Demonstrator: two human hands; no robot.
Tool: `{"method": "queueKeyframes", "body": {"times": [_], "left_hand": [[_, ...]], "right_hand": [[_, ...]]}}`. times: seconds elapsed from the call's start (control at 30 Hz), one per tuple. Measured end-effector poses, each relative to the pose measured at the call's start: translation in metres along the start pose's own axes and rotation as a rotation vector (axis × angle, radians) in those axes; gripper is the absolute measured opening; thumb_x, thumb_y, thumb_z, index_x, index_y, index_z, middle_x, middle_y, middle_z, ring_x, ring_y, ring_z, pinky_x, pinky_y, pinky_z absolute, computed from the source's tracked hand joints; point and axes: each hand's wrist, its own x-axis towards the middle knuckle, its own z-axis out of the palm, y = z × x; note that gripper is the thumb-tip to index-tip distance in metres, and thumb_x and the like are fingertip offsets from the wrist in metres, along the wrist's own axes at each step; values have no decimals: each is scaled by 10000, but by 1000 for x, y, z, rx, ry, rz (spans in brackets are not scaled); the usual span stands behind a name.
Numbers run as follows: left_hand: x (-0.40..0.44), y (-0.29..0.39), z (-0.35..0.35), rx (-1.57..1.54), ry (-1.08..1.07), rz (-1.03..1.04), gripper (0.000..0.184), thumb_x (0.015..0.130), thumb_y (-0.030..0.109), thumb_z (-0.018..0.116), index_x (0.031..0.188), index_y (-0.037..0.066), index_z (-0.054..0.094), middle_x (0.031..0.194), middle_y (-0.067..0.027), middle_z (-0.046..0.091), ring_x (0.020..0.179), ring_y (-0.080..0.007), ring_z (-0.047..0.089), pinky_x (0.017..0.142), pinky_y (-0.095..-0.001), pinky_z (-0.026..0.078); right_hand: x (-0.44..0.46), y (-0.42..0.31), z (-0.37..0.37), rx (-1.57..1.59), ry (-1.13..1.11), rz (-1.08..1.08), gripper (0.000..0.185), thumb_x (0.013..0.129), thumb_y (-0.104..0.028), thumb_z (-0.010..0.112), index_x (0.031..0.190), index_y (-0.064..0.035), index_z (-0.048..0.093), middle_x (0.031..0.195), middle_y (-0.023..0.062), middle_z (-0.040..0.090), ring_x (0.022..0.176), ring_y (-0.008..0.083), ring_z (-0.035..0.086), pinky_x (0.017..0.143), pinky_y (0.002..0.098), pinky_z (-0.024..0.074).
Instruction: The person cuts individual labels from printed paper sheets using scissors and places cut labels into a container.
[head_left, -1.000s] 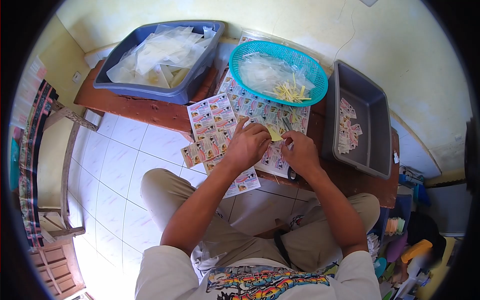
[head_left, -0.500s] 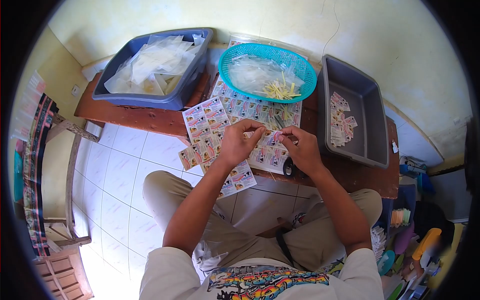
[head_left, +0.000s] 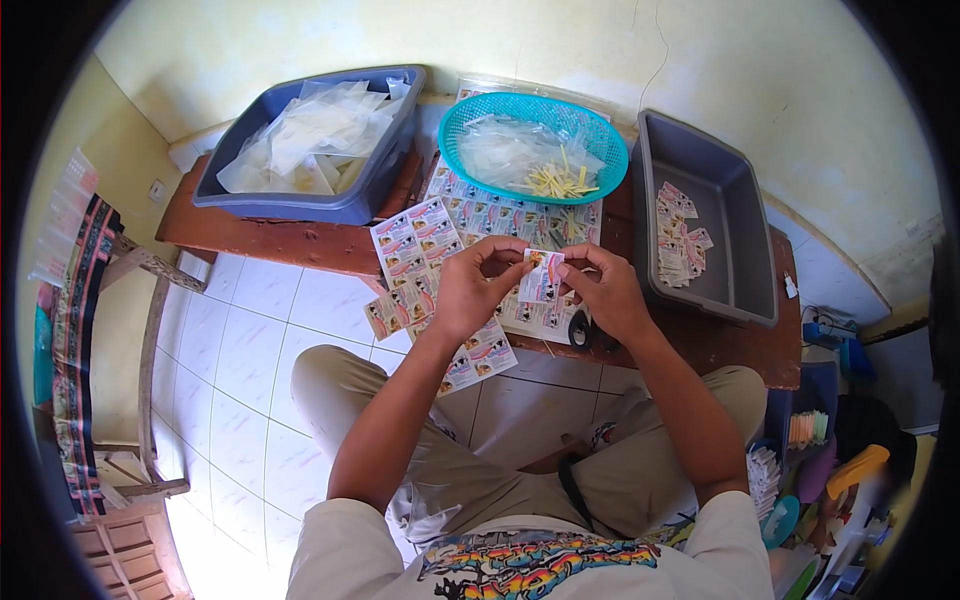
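Between my two hands is a small printed paper label (head_left: 541, 277), its coloured face toward me. My left hand (head_left: 478, 285) pinches its left edge between thumb and fingers. My right hand (head_left: 606, 290) grips the right edge the same way. Printed label sheets (head_left: 415, 238) lie beneath and left of my hands, some hanging over the bench edge. Black scissor handles (head_left: 578, 328) show just below my right hand; the rest is hidden. Behind my hands, a turquoise basket (head_left: 452, 168) holds clear plastic bags (head_left: 520, 148) and thin yellow strips (head_left: 562, 180).
A blue tub (head_left: 290, 205) full of translucent sheets or bags stands on the wooden bench (head_left: 250, 240) at left. At right, a grey tub (head_left: 735, 215) holds several cut labels (head_left: 680, 240). Below the bench's right end are a blue crate and assorted household items.
The label in my fingers has been turned, so its printed face now shows more fully and hangs lower between my hands. Both hands keep their pinch; the view has shifted slightly.
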Motion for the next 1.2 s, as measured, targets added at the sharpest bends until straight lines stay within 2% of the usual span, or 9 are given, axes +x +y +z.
{"method": "queueKeyframes", "body": {"times": [0.2, 0.37, 0.47, 0.7, 0.8, 0.87, 1.0, 1.13, 1.2], "left_hand": [[-6, 10, -2, 83, 6, 60, 277, 951, 20, 788, 1224, 13, 746, 1027, -84, 786, 924, -109, 738, 805, -267, 590], [-7, 8, -1, 143, -18, 107, 303, 951, 30, 783, 1252, 20, 746, 1042, -97, 798, 935, -129, 756, 834, -288, 598], [-6, 14, 1, 156, -14, 106, 309, 951, 43, 784, 1258, 32, 750, 1044, -100, 800, 919, -134, 758, 831, -299, 599], [1, 14, 7, 198, 57, 94, 236, 935, 18, 775, 1169, 37, 790, 1047, -105, 797, 925, -154, 759, 827, -306, 591], [6, 14, 7, 202, 37, 181, 197, 934, -33, 734, 1106, 30, 806, 1049, -112, 793, 964, -182, 759, 858, -316, 587], [10, 15, 10, 207, 20, 179, 206, 935, -54, 713, 1097, 30, 808, 1056, -115, 793, 976, -193, 758, 869, -323, 586], [17, 10, 14, 184, -50, 196, 215, 937, -87, 681, 1066, 26, 811, 1063, -121, 793, 972, -205, 758, 876, -332, 585], [24, 9, 16, 202, -116, 241, 220, 938, -76, 692, 1097, 27, 802, 1072, -120, 792, 955, -207, 755, 862, -330, 584], [25, 12, 17, 200, -107, 141, 247, 928, -41, 734, 1158, 36, 783, 1119, -113, 782, 951, -214, 751, 846, -328, 586]], "right_hand": [[-6, -15, 7, 46, 34, -29, 255, 991, -87, 726, 1236, -17, 739, 975, 67, 761, 830, 111, 749, 682, 278, 603], [-5, -10, 4, -150, 18, -223, 274, 964, -53, 742, 1236, -14, 738, 1010, 78, 765, 842, 123, 758, 674, 276, 610], [-4, -9, 4, -96, 15, -106, 265, 965, -50, 742, 1228, -15, 739, 1019, 88, 763, 863, 137, 772, 665, 271, 615], [-3, -4, 2, 75, 72, -63, 293, 978, -52, 730, 1270, -25, 713, 1004, 108, 756, 883, 162, 789, 659, 264, 615], [-7, -9, 2, 26, 87, -34, 320, 968, -66, 741, 1285, -41, 707, 986, 106, 761, 864, 163, 784, 680, 285, 611], [-6, -7, -1, -170, 101, -134, 330, 954, -82, 755, 1282, -61, 715, 968, 106, 768, 841, 171, 774, 708, 313, 606], [-5, -1, -8, -160, 109, -120, 339, 944, -90, 762, 1280, -81, 723, 951, 105, 774, 825, 182, 763, 731, 336, 604], [-2, -2, -13, -126, 83, -31, 261, 958, -92, 760, 1211, -37, 741, 960, 91, 783, 839, 156, 775, 680, 305, 612], [-1, 0, -14, -90, 56, 30, 234, 963, -95, 760, 1185, -21, 746, 961, 85, 785, 844, 148, 779, 660, 294, 614]]}}
